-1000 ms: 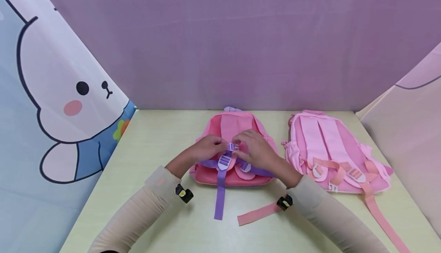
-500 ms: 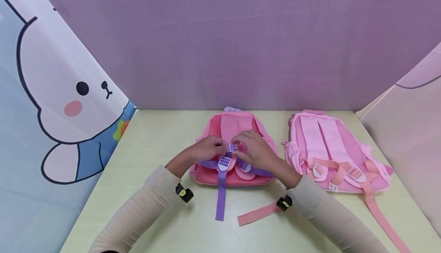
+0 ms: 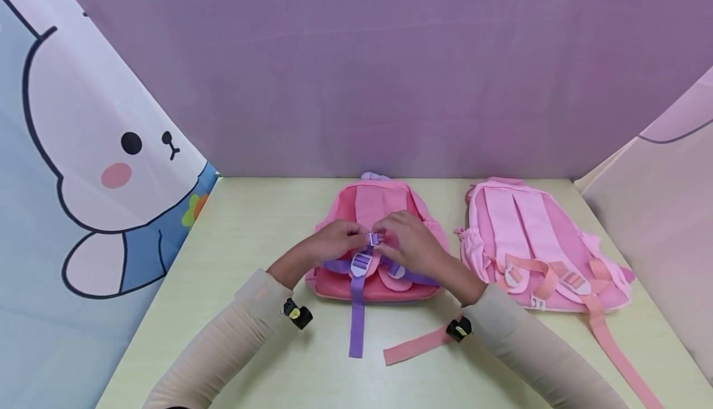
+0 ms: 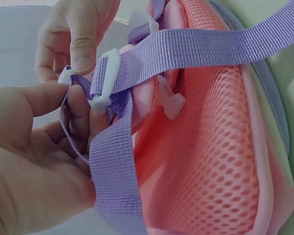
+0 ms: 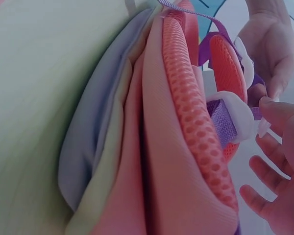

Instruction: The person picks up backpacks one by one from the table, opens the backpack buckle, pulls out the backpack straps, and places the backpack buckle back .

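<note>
Pale tabletop (image 3: 262, 211), white buckle (image 3: 374, 239) between left hand (image 3: 337, 240) and right hand (image 3: 413, 242).

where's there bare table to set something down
Biggest bare patch of table: between the rabbit curtain, left sleeve and middle bag. A smaller one lies in front, between left sleeve and purple strap. Crowded: at the middle bag, where left grip and right grip meet at a buckle; the gap to the right bag is narrow.

The head view looks forward-down over the tabletop (image 3: 262, 217), both wrist views sharing the coral backpack (image 4: 206, 147) close-up from opposite sides.
</note>
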### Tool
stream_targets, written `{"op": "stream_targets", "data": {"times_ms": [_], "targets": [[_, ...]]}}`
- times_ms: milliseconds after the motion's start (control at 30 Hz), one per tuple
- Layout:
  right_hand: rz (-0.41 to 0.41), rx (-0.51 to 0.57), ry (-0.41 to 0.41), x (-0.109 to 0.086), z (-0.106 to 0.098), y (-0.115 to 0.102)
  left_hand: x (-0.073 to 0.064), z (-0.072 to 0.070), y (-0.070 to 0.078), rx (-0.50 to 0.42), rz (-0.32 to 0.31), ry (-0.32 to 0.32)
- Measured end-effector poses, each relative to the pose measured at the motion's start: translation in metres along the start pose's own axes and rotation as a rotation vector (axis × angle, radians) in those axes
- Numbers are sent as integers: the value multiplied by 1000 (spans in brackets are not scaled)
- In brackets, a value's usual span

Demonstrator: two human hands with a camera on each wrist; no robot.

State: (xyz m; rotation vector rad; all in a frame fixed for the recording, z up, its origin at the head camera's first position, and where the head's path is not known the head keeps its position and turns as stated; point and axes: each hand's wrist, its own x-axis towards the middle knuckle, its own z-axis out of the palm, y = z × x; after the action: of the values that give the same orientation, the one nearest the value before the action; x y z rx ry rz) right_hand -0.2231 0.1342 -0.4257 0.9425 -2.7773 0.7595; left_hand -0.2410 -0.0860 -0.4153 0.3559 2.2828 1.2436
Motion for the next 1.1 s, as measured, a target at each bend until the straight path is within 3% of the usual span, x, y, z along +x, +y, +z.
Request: {"op": "stream_targets", "data": {"times_ms": [300,1100], "targets": [[4,6,12,1,-2,1,-5,-4,1,11,6,24],[9,1,18,0,-1,2,-4,-3,3,28,16,7]]}}
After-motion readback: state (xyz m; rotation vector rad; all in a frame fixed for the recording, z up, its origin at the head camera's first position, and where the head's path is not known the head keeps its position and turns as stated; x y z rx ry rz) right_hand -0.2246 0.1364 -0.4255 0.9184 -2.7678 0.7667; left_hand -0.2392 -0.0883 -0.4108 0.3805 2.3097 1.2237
